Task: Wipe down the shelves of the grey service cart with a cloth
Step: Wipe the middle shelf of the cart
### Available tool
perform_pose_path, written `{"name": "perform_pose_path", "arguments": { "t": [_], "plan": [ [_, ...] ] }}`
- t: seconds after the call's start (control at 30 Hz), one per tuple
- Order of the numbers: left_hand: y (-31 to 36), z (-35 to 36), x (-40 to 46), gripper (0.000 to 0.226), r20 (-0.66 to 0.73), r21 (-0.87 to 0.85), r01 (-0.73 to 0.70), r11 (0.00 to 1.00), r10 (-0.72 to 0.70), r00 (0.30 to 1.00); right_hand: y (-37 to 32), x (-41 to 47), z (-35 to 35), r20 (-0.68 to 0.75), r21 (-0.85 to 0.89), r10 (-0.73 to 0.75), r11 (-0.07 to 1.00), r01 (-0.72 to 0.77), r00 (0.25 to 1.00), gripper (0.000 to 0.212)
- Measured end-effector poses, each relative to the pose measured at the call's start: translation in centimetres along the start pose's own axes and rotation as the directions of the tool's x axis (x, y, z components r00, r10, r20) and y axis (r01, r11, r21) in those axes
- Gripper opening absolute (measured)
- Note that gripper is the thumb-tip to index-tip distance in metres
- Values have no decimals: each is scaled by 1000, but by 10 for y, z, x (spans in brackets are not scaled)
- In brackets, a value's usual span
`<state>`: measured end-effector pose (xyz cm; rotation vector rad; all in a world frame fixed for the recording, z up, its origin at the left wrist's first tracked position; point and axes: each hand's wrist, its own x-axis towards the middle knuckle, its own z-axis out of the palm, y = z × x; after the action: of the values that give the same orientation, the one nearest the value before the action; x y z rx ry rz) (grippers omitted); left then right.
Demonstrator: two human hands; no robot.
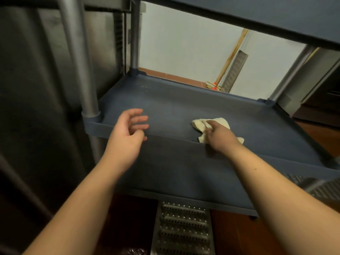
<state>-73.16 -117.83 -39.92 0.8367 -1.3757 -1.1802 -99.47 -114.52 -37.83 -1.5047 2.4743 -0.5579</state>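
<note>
The grey-blue service cart fills the view, and I look at its middle shelf (184, 105) from the front. A cream cloth (200, 125) lies bunched on that shelf near its front rim. My right hand (219, 138) grips the cloth and holds it against the shelf. My left hand (128, 131) hovers over the front rim at the left with loosely curled fingers and holds nothing. The shelf above (257, 13) crosses the top of the view.
Metal posts stand at the cart's corners, one at front left (81, 70). A steel cabinet (36, 89) is close on the left. A perforated metal floor grate (182, 229) lies below. A broom (226, 67) leans on the far white wall.
</note>
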Motion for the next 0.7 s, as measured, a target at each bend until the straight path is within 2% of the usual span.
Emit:
{"name": "perform_pose_path", "arguments": {
  "t": [0.23,0.47,0.7],
  "plan": [
    [-2,-40,2,51,-34,50,24,998,-22,999,-98,-1,45,97,-40,-102,994,107,990,44],
    [-9,-82,-1,52,-102,69,96,993,-88,991,-181,4,92,131,-20,-200,979,204,971,47],
    [-5,-108,-8,52,-152,87,129,988,-115,982,-239,1,121,161,81,-336,941,327,928,47]
  ]
}}
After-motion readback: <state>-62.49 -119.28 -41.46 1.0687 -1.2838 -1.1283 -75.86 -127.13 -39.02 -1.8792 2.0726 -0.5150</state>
